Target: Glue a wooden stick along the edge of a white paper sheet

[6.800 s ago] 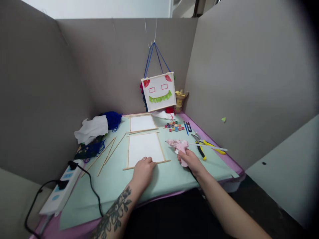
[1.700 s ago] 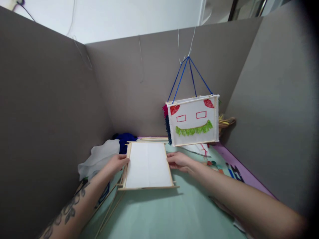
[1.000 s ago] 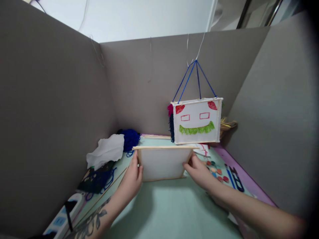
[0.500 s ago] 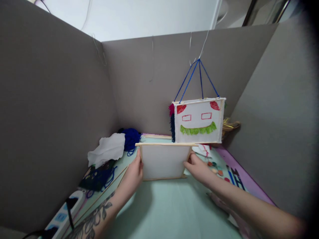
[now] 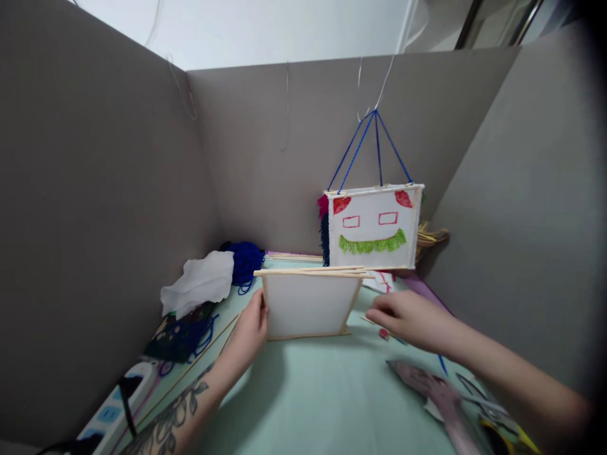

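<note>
My left hand (image 5: 253, 325) grips the left edge of a wooden stick frame (image 5: 313, 272) with a white sheet (image 5: 308, 306) across it. The frame stands upright above the table, and its stick ends jut past the corners along the top. To the right, apart from the frame, is my right hand (image 5: 403, 314), its fingers curled in with nothing visible in them. Behind hangs a white box lantern (image 5: 372, 227) on blue cords (image 5: 351, 155), marked with red corners, two red rectangles and a green fringe.
At left lie white cloth (image 5: 199, 281), blue yarn (image 5: 244, 262), long thin sticks (image 5: 190, 365) and a power strip (image 5: 111, 407). A glue gun (image 5: 422, 382) and scissors (image 5: 488, 404) lie at right. Grey partitions (image 5: 265, 170) enclose three sides of the green tabletop (image 5: 327, 398).
My right hand has let go of the frame's right side and moved right. The frame has tilted, showing more of its top sticks. The glue gun and scissors show more now.
</note>
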`<state>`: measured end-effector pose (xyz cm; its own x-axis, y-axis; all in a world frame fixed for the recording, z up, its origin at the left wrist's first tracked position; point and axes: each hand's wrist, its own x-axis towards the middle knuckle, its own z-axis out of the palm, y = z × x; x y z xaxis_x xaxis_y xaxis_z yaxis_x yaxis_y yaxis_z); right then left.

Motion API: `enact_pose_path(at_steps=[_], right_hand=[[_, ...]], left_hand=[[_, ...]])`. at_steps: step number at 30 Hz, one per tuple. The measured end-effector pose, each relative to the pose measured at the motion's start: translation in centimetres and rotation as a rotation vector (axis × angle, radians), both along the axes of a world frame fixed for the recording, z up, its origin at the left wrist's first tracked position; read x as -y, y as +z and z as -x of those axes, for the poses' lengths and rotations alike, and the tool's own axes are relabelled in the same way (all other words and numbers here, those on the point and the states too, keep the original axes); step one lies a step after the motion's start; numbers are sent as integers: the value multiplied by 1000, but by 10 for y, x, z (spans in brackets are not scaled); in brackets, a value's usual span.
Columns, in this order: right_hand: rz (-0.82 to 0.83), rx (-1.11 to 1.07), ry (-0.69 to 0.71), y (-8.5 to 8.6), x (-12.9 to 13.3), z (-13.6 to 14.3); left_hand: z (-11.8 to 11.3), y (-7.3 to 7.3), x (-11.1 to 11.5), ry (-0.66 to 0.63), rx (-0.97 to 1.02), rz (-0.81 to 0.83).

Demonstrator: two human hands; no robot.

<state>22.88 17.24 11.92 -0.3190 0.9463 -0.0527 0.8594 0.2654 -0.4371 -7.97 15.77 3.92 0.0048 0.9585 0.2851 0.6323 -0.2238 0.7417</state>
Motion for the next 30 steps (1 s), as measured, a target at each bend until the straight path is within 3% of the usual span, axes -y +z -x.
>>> enact_pose_path(at_steps=[3,5,8,11,15,21,26,30], right_hand=[[-216,4,99,35,8,13],[-430,13,190,46,7,34],[-566,154,267,47,-2,69],[-603,270,256,43,-12,90],[-577,269,253,40,-16,92],[-460,69,254,49,-18,74],[-308,-138,179,70,-18,42],[-116,-399,92,73,-21,6]], left_hand=[[-1,3,1,2,23,1],[-2,4,2,8,38,2],[-3,3,1,9,67,4],[-4,0,1,-13,89,-12],[-3,2,2,-45,119,-24],[-2,10,3,-87,242,8],[0,10,0,-130,329,-4],[7,8,-2,-102,499,100]])
